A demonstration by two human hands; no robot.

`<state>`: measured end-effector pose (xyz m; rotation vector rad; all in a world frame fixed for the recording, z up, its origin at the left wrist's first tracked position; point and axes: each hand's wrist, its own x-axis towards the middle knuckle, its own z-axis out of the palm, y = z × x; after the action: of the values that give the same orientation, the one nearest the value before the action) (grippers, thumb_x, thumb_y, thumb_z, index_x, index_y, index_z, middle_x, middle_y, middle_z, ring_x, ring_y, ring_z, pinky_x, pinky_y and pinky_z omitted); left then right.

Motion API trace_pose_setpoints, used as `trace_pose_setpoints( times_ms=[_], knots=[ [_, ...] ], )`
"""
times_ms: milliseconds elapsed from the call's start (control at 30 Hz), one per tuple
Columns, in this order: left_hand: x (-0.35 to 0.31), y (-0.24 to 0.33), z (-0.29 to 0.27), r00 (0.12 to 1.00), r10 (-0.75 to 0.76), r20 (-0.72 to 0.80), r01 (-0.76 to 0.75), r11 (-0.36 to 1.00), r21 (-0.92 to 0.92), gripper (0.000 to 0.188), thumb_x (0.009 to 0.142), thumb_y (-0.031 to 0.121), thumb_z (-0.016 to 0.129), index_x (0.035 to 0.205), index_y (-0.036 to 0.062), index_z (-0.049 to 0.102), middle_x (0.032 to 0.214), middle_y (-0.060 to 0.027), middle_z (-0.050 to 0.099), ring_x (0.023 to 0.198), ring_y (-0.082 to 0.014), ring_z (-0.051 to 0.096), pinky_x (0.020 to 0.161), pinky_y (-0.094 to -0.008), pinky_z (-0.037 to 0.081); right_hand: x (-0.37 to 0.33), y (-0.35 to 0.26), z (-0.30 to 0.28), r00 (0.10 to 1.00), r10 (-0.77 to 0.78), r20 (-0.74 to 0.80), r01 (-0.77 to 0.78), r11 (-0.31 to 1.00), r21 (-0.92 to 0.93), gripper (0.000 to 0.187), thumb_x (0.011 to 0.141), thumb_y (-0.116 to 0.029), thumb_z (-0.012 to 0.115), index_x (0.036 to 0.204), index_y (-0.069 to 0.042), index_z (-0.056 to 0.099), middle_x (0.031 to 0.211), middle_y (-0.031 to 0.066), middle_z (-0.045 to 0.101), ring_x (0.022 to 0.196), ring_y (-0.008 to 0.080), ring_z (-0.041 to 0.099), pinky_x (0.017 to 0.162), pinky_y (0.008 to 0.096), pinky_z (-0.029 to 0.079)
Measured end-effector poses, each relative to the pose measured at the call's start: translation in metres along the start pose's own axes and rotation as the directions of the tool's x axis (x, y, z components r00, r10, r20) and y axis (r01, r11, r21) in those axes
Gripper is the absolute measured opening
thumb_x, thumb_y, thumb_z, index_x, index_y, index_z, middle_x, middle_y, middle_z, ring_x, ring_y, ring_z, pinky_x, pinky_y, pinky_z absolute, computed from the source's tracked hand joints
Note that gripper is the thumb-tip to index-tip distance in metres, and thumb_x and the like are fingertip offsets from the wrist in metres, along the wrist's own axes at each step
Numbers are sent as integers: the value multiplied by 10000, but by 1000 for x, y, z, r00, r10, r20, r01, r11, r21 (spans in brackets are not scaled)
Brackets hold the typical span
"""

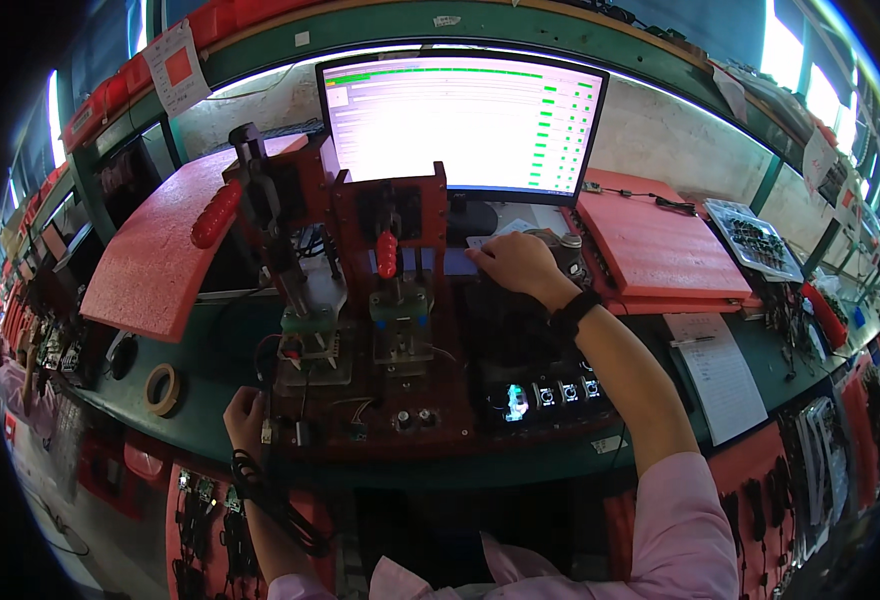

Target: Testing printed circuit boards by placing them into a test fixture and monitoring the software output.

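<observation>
My left hand (245, 418) is at the bench's front edge, left of a dark red test fixture base (430, 415). Its fingers are curled on a black cable (272, 505), whose looped bundle hangs over my wrist and forearm. A small pale connector (267, 432) shows beside the fingers. My right hand (522, 263), with a black band at the wrist, reaches across to below the monitor (460, 120). Its fingers bend down out of sight by a bluish strip (452, 263). Two clamps with red handles, a left handle (217, 215) and a middle handle (387, 255), stand above the fixture.
On the left are a pink foam sheet (145, 260) and a tape roll (162, 390). Pink foam blocks (660, 245), a tray of small parts (753, 240) and a written sheet with a pen (722, 380) lie right. A lit panel (517, 402) sits below my right forearm.
</observation>
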<state>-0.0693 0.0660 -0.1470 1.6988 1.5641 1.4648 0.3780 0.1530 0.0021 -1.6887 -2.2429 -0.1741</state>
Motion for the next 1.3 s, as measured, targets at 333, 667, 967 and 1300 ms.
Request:
trace_pose_setpoints(
  times_ms=[333,667,967,1300],
  knots=[
    [2,-11,-1,1000,17,0,-17,1000,-22,116,842,90,563,796,-15,554,635,-2,534,592,-41,471,522,-214,383,1,5,6,983,-142,-114,153,984,96,356,861,-390,510,787,-58,614,783,131,628,787,329,600,689,442,461],
    [2,-9,0,1000,8,-4,-8,1000,-6,115,833,94,566,802,-17,561,639,-17,541,605,-47,484,538,-222,397,1,3,3,992,-108,-68,116,985,125,313,841,-368,564,811,-57,581,773,132,627,781,323,598,670,423,453],
    [2,-11,-1,1000,4,-9,-4,1000,12,120,827,101,569,810,-17,562,647,-32,553,629,-59,500,566,-233,413,1,2,1,994,-93,-54,100,981,164,327,843,-385,559,815,-59,571,753,132,626,760,332,599,656,434,447],
    [1,-8,-1,1000,-5,-15,5,1000,26,131,825,114,569,806,-15,559,644,-22,550,622,-57,491,562,-237,410,0,3,2,993,-91,-71,103,978,179,325,839,-387,568,825,-62,555,740,133,621,750,336,598,647,441,444]
  ],
)
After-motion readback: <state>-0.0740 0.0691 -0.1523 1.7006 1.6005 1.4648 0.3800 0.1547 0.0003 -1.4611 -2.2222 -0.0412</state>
